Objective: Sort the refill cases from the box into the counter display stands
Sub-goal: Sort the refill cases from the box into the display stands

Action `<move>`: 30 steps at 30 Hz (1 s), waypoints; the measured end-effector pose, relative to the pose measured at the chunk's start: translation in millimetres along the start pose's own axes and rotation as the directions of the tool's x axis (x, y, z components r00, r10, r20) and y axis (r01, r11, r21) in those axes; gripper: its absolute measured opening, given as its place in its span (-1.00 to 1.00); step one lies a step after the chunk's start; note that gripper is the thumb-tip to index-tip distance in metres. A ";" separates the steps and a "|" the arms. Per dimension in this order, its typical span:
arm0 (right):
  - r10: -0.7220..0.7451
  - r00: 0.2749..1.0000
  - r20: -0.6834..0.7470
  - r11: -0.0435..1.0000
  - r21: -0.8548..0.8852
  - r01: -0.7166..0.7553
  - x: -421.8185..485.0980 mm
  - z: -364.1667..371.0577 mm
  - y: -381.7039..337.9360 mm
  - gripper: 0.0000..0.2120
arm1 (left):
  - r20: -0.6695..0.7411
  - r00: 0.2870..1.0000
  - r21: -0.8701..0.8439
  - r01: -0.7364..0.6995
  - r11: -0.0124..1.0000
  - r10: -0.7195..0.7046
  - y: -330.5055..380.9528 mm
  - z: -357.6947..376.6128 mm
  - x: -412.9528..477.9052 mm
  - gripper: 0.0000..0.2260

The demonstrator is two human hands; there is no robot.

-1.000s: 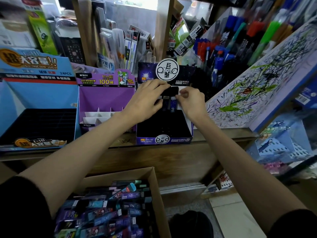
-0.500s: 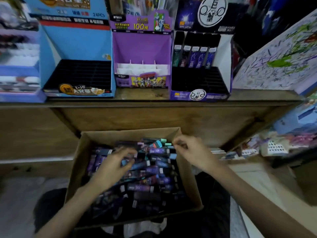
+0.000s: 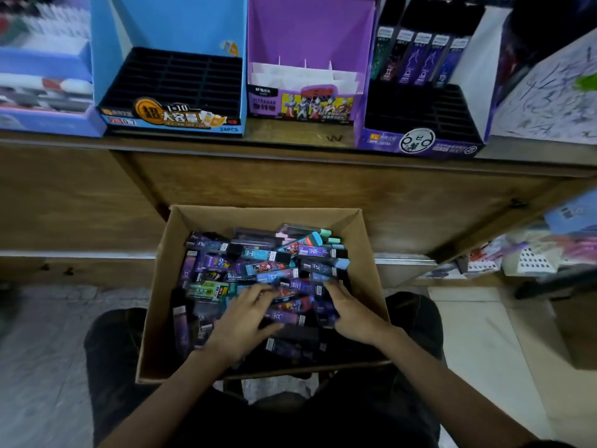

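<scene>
A wooden desk (image 3: pixel 339 142) carries three display stands side by side: a blue stand (image 3: pixel 174 27), a purple stand (image 3: pixel 310 30) and a dark stand (image 3: pixel 420 142), which has a row of upright cases (image 3: pixel 416 56) at its back. A scribbled board (image 3: pixel 549 101) crowds the dark stand's right side. Below the desk edge, above the tiled floor (image 3: pixel 478 334), a cardboard box (image 3: pixel 155 302) sits between the person's knees, heaped with loose refill cases (image 3: pixel 258 257). The left hand (image 3: pixel 245 321) lies on the heap, fingers spread and released. The right hand (image 3: pixel 352 307) is dug in beside it; I cannot tell whether it grasps anything.

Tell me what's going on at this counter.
A person has both hands down in the cardboard box of refill cases: the left hand spread over the pile, the right hand pushed in beside it, grip unclear. On the counter, the blue stand and purple stand hold no cases; the dark stand has one row at its back.
</scene>
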State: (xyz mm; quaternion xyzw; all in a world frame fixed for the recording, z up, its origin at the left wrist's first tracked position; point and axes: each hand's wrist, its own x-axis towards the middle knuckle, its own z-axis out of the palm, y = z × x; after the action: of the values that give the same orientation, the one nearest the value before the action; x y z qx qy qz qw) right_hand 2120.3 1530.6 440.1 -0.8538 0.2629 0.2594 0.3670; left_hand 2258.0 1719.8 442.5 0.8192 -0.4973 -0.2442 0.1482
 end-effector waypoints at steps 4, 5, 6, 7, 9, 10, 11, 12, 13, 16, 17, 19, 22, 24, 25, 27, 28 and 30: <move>-0.053 0.998 -0.017 0.974 0.221 0.055 -15.4 -1.2 8.6 -0.24 | 0.007 0.995 0.017 -0.104 0.994 0.104 26.9 6.8 25.9 -0.45; -0.077 0.995 -0.061 0.960 0.265 0.090 -20.4 -3.3 8.5 -0.28 | 0.003 0.993 0.033 -0.119 0.992 0.119 34.3 9.1 34.0 -0.43; -0.107 0.985 -0.132 0.952 0.274 0.140 -25.6 -6.3 8.7 -0.32 | 0.001 0.991 0.058 -0.135 0.989 0.135 41.8 11.9 42.1 -0.42; -0.135 0.965 -0.224 0.951 0.244 0.190 -31.4 -10.3 9.6 -0.36 | 0.005 0.988 0.090 -0.151 0.984 0.151 49.5 14.9 49.8 -0.42; -0.163 0.883 -0.441 0.960 0.138 0.246 -42.9 -18.4 14.8 -0.43 | 0.028 0.983 0.162 -0.182 0.970 0.180 63.8 20.9 63.3 -0.42; -0.146 0.829 -0.540 0.966 0.102 0.237 -48.0 -21.7 19.0 -0.48 | 0.039 0.981 0.191 -0.196 0.962 0.192 70.2 24.0 69.0 -0.41; -0.108 0.780 -0.617 0.973 0.094 0.209 -51.9 -24.3 23.5 -0.55 | 0.052 0.979 0.213 -0.206 0.955 0.200 76.0 27.2 73.2 -0.40; -0.051 0.739 -0.672 0.978 0.116 0.173 -53.9 -25.2 28.2 -0.60 | 0.074 0.976 0.230 -0.217 0.949 0.205 81.1 30.7 76.2 -0.39; 0.017 0.707 -0.707 0.975 0.167 0.144 -54.9 -24.5 31.9 -0.65 | 0.107 0.972 0.244 -0.230 0.942 0.210 85.3 34.8 77.9 -0.38; 0.208 0.682 -0.701 0.900 0.410 0.148 -53.4 -15.6 38.0 -0.71 | 0.197 0.967 0.281 -0.217 0.935 0.165 93.9 49.4 77.9 -0.39; 0.239 0.690 -0.683 0.869 0.467 0.161 -52.1 -11.2 38.3 -0.74 | 0.201 0.971 0.296 -0.187 0.937 0.130 95.7 54.2 76.9 -0.39; 0.275 0.710 -0.648 0.831 0.532 0.164 -48.7 -0.6 38.1 -0.83 | 0.197 0.978 0.320 -0.128 0.939 0.066 100.0 60.8 75.4 -0.39; 0.322 0.739 -0.592 0.791 0.598 0.134 -44.8 5.1 36.0 -0.85 | 0.231 0.972 0.349 -0.045 0.936 -0.039 106.8 65.0 77.7 -0.42; 0.309 0.751 -0.583 0.807 0.578 0.117 -44.1 4.3 35.9 -0.80 | 0.253 0.962 0.367 0.003 0.930 -0.103 108.3 64.6 81.8 -0.45; 0.310 0.753 -0.580 0.811 0.575 0.109 -44.2 3.7 35.5 -0.76 | 0.256 0.959 0.370 0.017 0.929 -0.120 107.3 63.2 83.3 -0.50; 0.338 0.756 -0.561 0.790 0.605 0.097 -44.9 2.0 34.4 -0.73 | 0.242 0.964 0.361 0.012 0.932 -0.107 102.8 57.2 83.3 -0.64; 0.349 0.759 -0.549 0.779 0.620 0.090 -45.5 1.4 34.1 -0.72 | 0.229 0.970 0.336 0.001 0.942 -0.082 99.4 52.5 81.5 -0.70; 0.338 0.768 -0.544 0.801 0.594 0.069 -47.1 0.0 33.4 -0.73 | 0.191 0.981 0.198 -0.019 0.980 -0.019 89.5 41.8 74.5 -0.78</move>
State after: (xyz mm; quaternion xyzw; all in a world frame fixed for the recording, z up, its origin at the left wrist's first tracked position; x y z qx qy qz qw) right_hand 2064.7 1523.0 453.8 -0.7130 0.4996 -0.1056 0.4805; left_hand 2197.4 1612.3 432.2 0.8026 -0.5311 -0.2711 0.0171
